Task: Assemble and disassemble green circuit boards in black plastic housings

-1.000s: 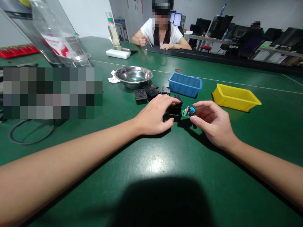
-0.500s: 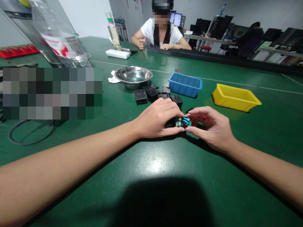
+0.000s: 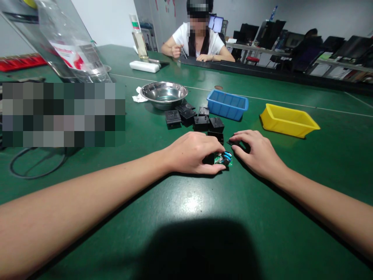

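Observation:
My left hand (image 3: pixel 196 153) is closed around a small green circuit board (image 3: pixel 226 158) with blue and silvery parts on it, just above the green table. Something black shows under its fingers, mostly hidden. Close by, my right hand (image 3: pixel 256 151) has its thumb and fingertips at a small flat black plastic piece (image 3: pixel 234 141), which is partly covered by the hand. Past my left hand's fingers stands a black plastic case (image 3: pixel 215 137), with several more black cases (image 3: pixel 201 123) grouped behind it.
A steel bowl (image 3: pixel 164 102) stands behind the cases. A blue bin (image 3: pixel 227 111) and a yellow bin (image 3: pixel 288 126) sit farther right. At left are a large plastic bottle (image 3: pixel 70 54) and a black cable loop (image 3: pixel 37 177). A person (image 3: pixel 201 39) sits across the table.
My right hand has let go of the circuit board and shifted to the flat black piece. My left hand still holds the board, slightly lower and nearer to me.

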A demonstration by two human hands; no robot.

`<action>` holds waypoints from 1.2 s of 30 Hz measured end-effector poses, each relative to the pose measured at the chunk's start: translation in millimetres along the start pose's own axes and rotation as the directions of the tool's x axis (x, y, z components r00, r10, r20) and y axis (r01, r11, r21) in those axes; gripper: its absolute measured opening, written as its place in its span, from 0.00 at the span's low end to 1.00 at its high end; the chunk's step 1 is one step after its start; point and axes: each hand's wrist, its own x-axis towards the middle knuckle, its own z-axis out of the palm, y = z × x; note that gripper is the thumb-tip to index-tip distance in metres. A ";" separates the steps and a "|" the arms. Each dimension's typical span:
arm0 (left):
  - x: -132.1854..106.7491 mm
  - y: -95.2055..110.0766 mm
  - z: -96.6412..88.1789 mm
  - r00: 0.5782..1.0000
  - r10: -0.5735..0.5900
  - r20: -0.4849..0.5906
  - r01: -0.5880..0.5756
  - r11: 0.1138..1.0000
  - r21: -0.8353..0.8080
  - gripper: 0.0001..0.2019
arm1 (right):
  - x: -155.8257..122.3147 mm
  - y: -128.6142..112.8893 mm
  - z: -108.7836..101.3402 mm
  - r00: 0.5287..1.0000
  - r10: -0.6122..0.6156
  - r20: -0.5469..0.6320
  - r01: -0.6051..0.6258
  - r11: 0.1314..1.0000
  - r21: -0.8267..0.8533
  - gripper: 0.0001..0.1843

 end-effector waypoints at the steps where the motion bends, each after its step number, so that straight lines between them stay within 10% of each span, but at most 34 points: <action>1: -0.2 0.4 -0.2 1.000 -0.004 0.012 0.004 1.000 -0.010 0.13 | 0.1 -1.1 -1.5 1.000 -0.017 0.001 0.017 1.000 0.014 0.09; 15: 2.1 0.1 -1.3 0.982 -0.161 0.102 0.176 0.972 -0.154 0.11 | -3.7 -4.0 -3.6 0.977 0.177 -0.122 -0.120 0.920 0.373 0.13; 23: 4.2 0.9 -1.4 0.927 -0.306 0.218 0.329 0.941 -0.081 0.14 | 3.3 -0.8 0.1 0.936 0.343 -0.081 -0.168 0.637 0.753 0.11; 36: 5.4 1.6 -2.9 0.921 -0.327 0.212 0.357 0.927 -0.118 0.15 | -0.9 -10.6 -3.2 0.942 0.324 -0.089 -0.108 0.542 0.833 0.12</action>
